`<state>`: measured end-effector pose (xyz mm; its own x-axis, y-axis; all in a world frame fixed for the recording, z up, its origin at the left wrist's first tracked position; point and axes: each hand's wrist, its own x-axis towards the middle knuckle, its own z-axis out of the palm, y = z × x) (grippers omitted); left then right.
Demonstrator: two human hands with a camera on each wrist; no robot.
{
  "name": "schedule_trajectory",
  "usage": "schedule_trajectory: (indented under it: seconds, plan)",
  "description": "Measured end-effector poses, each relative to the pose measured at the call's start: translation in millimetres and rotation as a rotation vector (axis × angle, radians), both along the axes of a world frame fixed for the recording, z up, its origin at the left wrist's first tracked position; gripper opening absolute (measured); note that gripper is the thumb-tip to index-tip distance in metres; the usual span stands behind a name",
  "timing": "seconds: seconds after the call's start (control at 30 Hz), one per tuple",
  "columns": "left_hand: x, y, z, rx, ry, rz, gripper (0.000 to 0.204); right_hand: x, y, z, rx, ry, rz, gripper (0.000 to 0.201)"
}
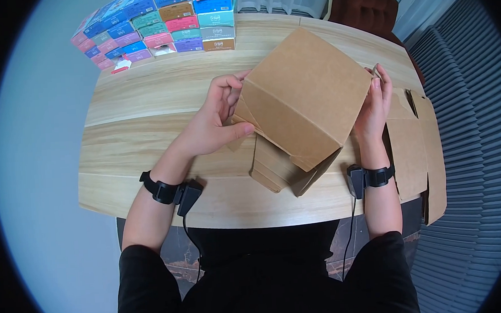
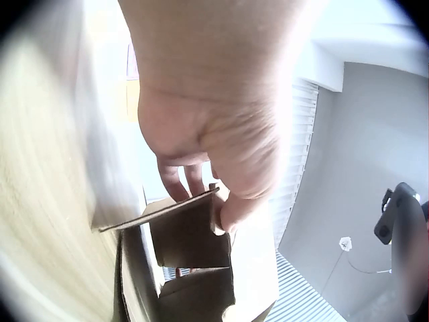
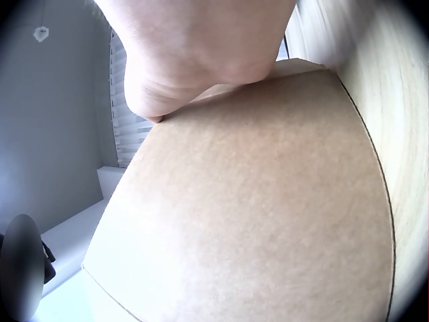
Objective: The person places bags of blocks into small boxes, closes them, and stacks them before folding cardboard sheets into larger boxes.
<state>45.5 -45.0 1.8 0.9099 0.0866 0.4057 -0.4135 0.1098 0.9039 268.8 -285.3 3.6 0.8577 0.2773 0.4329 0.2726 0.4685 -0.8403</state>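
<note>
A brown cardboard box, partly folded with loose flaps, is tilted over the middle of the table between both hands. The left hand grips its left edge, thumb on the near flap and fingers behind; in the left wrist view the hand pinches a flap above the box's open inside. At the box's right corner, the right hand holds the edge, its thumb upward. In the right wrist view a broad cardboard panel lies below the right hand, whose fingertips are mostly hidden.
Stacked colourful small boxes stand at the table's back left, with a torn white and red piece beside them. Flattened cardboard lies over the table's right edge. A brown chair stands behind the wooden table.
</note>
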Motion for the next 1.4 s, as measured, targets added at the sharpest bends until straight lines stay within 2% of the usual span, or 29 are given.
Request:
schedule_trajectory:
  seconds: [0.17, 0.37, 0.47, 0.67, 0.77, 0.87, 0.97, 1.1, 1.2, 1.3, 1.4]
  plan:
    - [-2.0, 3.2, 0.5, 0.107, 0.015, 0.028, 0.064, 3.1, -1.4, -1.7, 0.039, 0.023, -0.035, 0.042]
    - [-2.9, -1.3, 4.9, 0.102, -0.011, 0.025, 0.06, 1.3, -2.2, 7.0, 0.058, 0.06, -0.112, 0.034]
    - [-4.7, -0.6, 5.8, 0.216, -0.013, 0.044, 0.06, 5.7, -4.2, 4.2, 0.06, 0.082, -0.131, 0.031]
    - [-5.4, 0.8, 0.7, 0.142, 0.063, 0.033, 0.064, 10.3, -3.7, 0.9, 0.082, 0.079, -0.156, 0.028]
    - [-7.1, 2.6, 3.5, 0.225, 0.027, 0.019, 0.062, 10.8, -5.2, 0.6, 0.085, 0.081, -0.157, 0.028]
    - [-6.0, 4.0, 1.7, 0.11, 0.054, 0.04, 0.057, 12.8, -3.7, -1.2, 0.088, 0.069, -0.175, 0.029]
    - [-7.6, 3.9, 6.5, 0.361, 0.079, 0.124, 0.056, 14.7, -4.2, -6.7, 0.056, 0.032, -0.161, 0.031]
    - [-6.8, 0.6, 14.0, 0.387, 0.067, 0.162, 0.056, 9.1, -3.7, -4.8, 0.018, 0.079, -0.031, 0.042]
    - [-4.9, 1.6, 9.0, 0.374, 0.03, 0.173, 0.057, 1.4, -0.5, 1.7, -0.111, -0.022, -0.104, 0.049]
    - [-3.4, 2.6, 7.2, 0.357, 0.02, 0.199, 0.057, -12.4, 4.4, 13.8, -0.382, -0.243, -0.263, 0.051]
    - [-3.8, 2.9, 7.2, 0.353, 0.049, 0.221, 0.057, -17.7, 4.5, 11.5, -0.404, -0.372, -0.202, 0.052]
